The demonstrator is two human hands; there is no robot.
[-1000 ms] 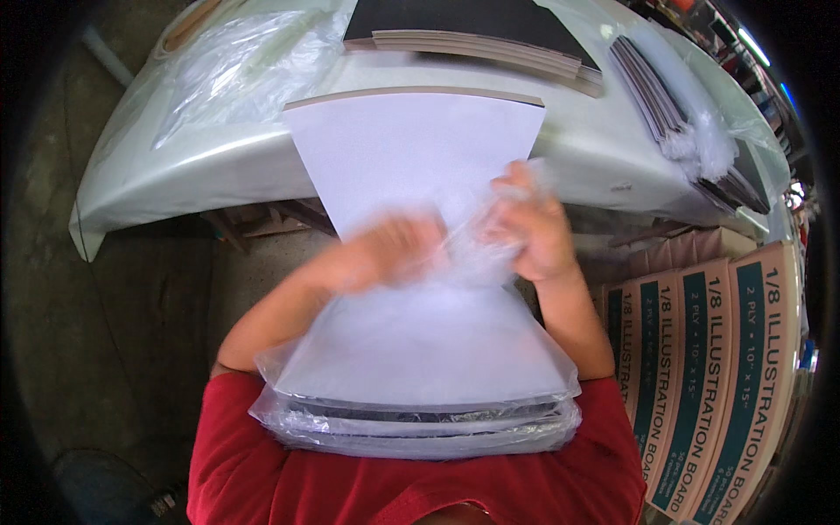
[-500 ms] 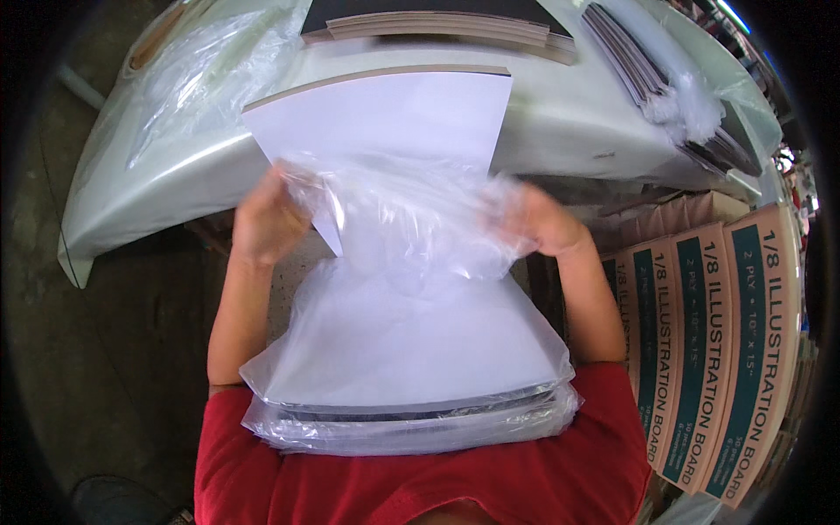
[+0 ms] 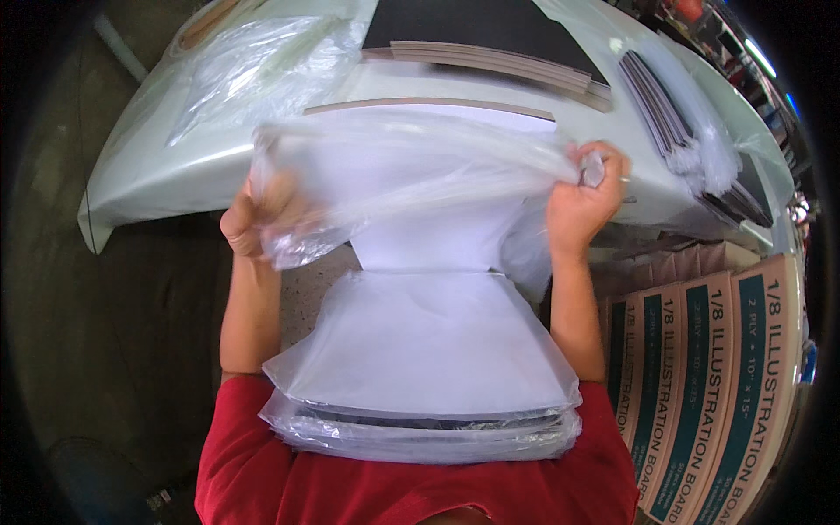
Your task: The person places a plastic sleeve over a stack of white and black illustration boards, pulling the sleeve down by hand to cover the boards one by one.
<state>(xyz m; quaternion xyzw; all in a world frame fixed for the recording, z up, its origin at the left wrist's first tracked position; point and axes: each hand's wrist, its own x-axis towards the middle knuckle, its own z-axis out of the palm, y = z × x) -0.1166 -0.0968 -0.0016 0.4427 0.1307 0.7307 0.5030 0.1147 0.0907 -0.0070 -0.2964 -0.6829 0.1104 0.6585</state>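
Note:
A clear plastic bag [image 3: 420, 166] is stretched sideways between my hands, partly over a stack of white boards [image 3: 429, 236]. My right hand [image 3: 588, 192] has its fingers closed round the bag's right side. My left hand [image 3: 262, 214] is blurred and partly behind the plastic, closed on the bag's left side. The far edge of the white stack shows beyond the bag, at the front of the table. Nearer to me, against my red shirt, lies a pile of plastic-wrapped white boards [image 3: 429, 350] with dark edges at its near side.
Black-topped boards [image 3: 472, 31] lie stacked on the white-covered table [image 3: 140, 166]. Loose clear plastic bags [image 3: 262, 74] lie at its left. Dark boards with plastic [image 3: 656, 101] stand at the right end. Brown and green cartons [image 3: 752, 376] line my right side.
My hands have moved apart and the right one has risen, spreading the bag farther across and up over the white boards. The view has shifted slightly.

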